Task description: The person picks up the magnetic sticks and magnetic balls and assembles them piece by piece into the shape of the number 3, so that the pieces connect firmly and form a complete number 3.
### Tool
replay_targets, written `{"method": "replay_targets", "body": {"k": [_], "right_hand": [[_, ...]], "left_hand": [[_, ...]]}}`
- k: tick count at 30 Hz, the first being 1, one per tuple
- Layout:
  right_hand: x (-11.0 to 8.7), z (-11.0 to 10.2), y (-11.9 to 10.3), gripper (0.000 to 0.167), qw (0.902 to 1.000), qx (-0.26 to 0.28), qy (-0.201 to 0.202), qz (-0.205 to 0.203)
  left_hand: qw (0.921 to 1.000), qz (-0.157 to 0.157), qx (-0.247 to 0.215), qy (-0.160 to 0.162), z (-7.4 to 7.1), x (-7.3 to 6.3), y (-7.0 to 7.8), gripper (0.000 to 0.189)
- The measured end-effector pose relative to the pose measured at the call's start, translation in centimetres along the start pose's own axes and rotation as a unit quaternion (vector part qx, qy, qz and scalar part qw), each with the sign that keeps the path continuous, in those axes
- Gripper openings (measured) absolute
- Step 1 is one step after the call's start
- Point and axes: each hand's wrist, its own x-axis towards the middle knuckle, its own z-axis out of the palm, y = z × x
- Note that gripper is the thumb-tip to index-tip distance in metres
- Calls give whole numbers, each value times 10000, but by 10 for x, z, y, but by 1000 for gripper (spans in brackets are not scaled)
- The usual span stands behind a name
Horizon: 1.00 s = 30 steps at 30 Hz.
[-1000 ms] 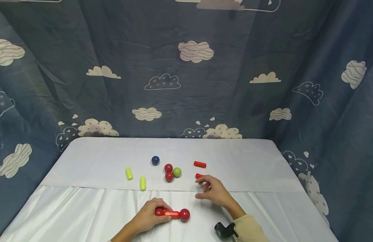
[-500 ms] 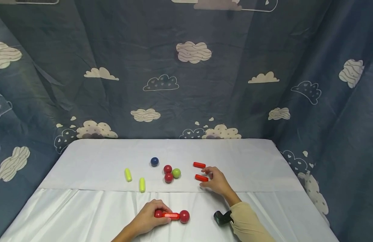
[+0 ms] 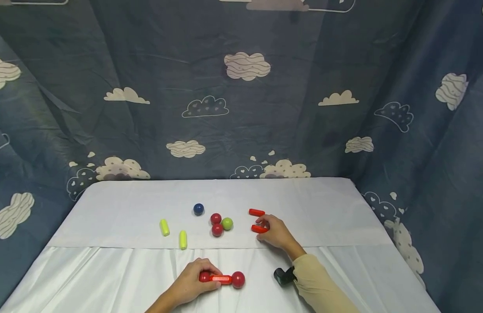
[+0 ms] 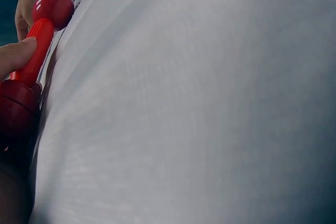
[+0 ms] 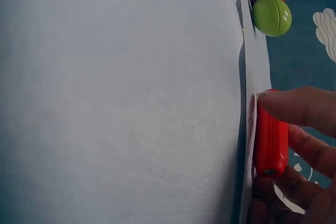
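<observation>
In the head view, my left hand [image 3: 194, 280] grips a toy dumbbell [image 3: 222, 279], a red ribbed rod with a red ball at each end, low over the front of the table. The left wrist view shows my thumb pressed along its red rod [image 4: 40, 51]. My right hand [image 3: 279, 234] pinches a short red rod [image 3: 258, 228] lying farther back; in the right wrist view the thumb lies over one end of this rod [image 5: 270, 145], with fingers on its other side. Just behind it lies a second red rod [image 3: 256, 212].
Left of the right hand sit two red balls [image 3: 217, 230] and a green ball [image 3: 227, 224] in a cluster. A blue ball [image 3: 198, 209] stands behind them. Two yellow-green rods [image 3: 182, 240] lie farther left on the white tablecloth [image 3: 120, 208]. A dark patterned curtain [image 3: 210, 130] hangs behind.
My right hand has moved back across the table to the nearer red rod, and its fingers have come together around that rod. The left hand keeps its hold on the dumbbell.
</observation>
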Motion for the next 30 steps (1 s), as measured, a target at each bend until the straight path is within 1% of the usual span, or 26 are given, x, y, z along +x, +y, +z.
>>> {"method": "replay_targets", "body": {"k": [5,11,14,19,22,26,30], "right_hand": [[2,0,-3,37,9997,-220,-44,-10],[2,1,-7,29,9994,-318,-146,-88],[2,0,-7,28,9987,-394,-278,-164],[5,-6,-8,33,9958,-556,-631,-353],[5,-8,-8,33,9943,-636,-674,-527],[2,-9,-6,31,9950,-523,-571,-637],[-4,-9,-3,28,9975,-98,-484,-503]], "left_hand": [[10000,48,10,42,1,0,0,21],[10000,-4,80,56,2,-2,-4,22],[10000,8,68,37,2,-2,-4,22],[10000,4,86,49,0,0,-4,21],[9999,57,133,72,-1,1,-5,21],[9999,68,130,61,0,2,-5,22],[9999,-4,114,28,1,1,-6,22]]}}
